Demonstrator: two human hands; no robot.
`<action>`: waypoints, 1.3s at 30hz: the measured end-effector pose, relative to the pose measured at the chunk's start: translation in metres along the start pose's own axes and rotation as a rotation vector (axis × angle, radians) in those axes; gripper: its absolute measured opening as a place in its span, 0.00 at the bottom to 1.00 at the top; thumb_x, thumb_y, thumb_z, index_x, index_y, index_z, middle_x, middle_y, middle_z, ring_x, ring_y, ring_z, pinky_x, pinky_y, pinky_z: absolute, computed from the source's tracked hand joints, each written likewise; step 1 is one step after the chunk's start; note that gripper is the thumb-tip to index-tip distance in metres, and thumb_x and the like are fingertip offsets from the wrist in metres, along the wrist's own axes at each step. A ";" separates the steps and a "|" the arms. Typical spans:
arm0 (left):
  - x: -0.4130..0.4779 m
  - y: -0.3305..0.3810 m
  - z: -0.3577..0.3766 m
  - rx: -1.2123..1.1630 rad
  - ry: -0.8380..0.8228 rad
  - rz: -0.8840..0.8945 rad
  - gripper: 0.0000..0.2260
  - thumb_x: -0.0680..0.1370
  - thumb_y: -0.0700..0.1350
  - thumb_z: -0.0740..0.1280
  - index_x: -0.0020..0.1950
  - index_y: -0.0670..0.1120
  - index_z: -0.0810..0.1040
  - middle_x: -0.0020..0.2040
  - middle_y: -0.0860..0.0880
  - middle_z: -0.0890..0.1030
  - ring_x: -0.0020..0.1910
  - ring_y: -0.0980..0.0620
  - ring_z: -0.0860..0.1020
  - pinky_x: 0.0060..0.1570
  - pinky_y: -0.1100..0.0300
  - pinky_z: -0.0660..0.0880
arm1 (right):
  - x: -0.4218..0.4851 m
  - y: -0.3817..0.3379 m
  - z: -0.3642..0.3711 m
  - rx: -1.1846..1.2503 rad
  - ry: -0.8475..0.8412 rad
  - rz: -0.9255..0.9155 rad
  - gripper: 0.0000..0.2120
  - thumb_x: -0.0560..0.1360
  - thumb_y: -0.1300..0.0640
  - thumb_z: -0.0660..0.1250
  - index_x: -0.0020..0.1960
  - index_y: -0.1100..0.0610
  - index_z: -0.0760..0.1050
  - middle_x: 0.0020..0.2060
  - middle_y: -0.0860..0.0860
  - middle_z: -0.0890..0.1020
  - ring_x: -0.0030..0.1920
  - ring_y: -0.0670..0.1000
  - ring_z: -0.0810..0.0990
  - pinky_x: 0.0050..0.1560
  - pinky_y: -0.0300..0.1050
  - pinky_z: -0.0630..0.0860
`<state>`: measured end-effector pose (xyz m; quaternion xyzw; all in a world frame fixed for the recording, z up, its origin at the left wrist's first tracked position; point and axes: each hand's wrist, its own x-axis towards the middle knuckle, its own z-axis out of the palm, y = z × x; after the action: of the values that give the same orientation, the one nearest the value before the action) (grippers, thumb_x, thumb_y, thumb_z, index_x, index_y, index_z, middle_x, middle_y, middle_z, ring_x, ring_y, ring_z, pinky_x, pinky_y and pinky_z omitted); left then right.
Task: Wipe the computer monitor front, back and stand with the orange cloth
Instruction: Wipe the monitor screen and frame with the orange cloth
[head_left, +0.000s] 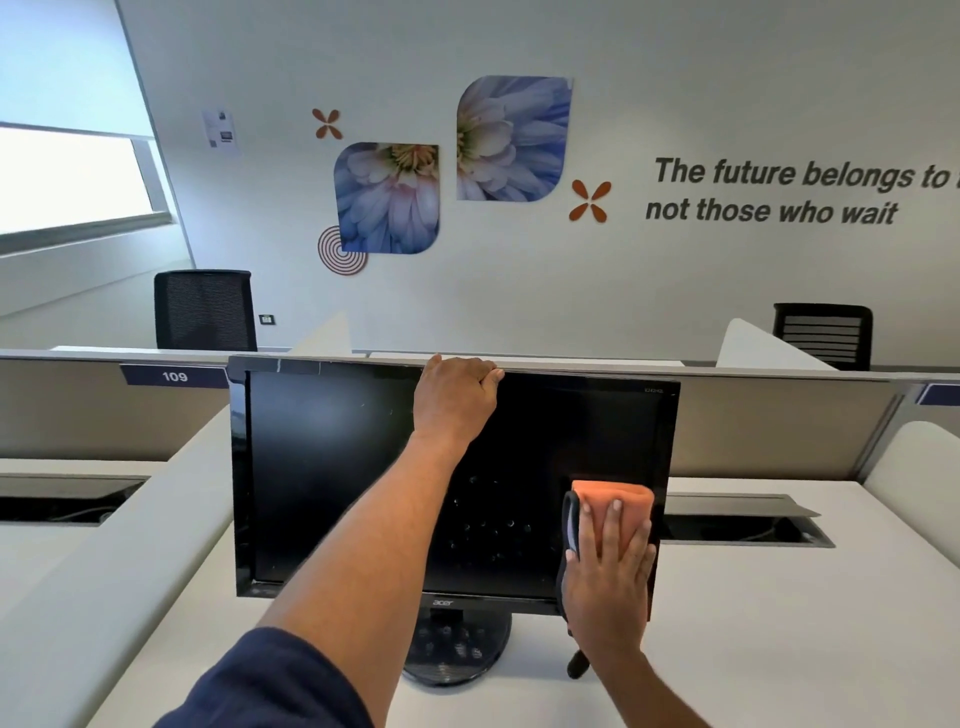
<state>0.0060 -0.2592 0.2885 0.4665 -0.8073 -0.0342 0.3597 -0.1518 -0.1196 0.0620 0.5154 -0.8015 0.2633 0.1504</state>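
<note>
A black monitor with a dark screen stands facing me on a white desk. Its round black stand rests on the desk below it. My left hand reaches across and grips the monitor's top edge near the middle. My right hand lies flat, fingers spread, pressing a folded orange cloth against the lower right part of the screen. The cloth has a dark edge on its left side. My left forearm hides part of the screen.
A grey partition with a "109" label runs behind the monitor. Cable trays are sunk into the desk on both sides. Two black chairs stand beyond the partition. A small dark object lies by the stand.
</note>
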 end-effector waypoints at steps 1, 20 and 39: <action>-0.001 0.001 0.000 0.001 -0.001 0.002 0.15 0.82 0.53 0.58 0.55 0.51 0.83 0.51 0.53 0.84 0.53 0.52 0.79 0.73 0.56 0.56 | 0.001 -0.001 -0.002 0.000 -0.014 0.004 0.28 0.82 0.46 0.39 0.77 0.57 0.57 0.78 0.61 0.51 0.75 0.71 0.49 0.68 0.72 0.60; 0.004 0.004 0.006 -0.003 0.042 -0.019 0.12 0.80 0.50 0.61 0.47 0.48 0.83 0.43 0.48 0.85 0.48 0.47 0.80 0.72 0.54 0.58 | 0.087 -0.081 -0.044 -0.014 0.095 -0.396 0.32 0.79 0.48 0.57 0.79 0.48 0.49 0.79 0.53 0.47 0.76 0.69 0.42 0.72 0.71 0.47; 0.006 -0.006 0.013 -0.008 0.078 -0.001 0.13 0.80 0.50 0.59 0.48 0.50 0.84 0.44 0.52 0.85 0.48 0.51 0.79 0.74 0.53 0.57 | 0.058 -0.023 -0.033 -0.149 0.086 -0.198 0.31 0.76 0.51 0.61 0.78 0.52 0.57 0.77 0.59 0.56 0.74 0.72 0.52 0.69 0.76 0.50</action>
<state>0.0006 -0.2703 0.2798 0.4662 -0.7924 -0.0194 0.3930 -0.1561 -0.1512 0.1247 0.5676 -0.7568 0.2088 0.2479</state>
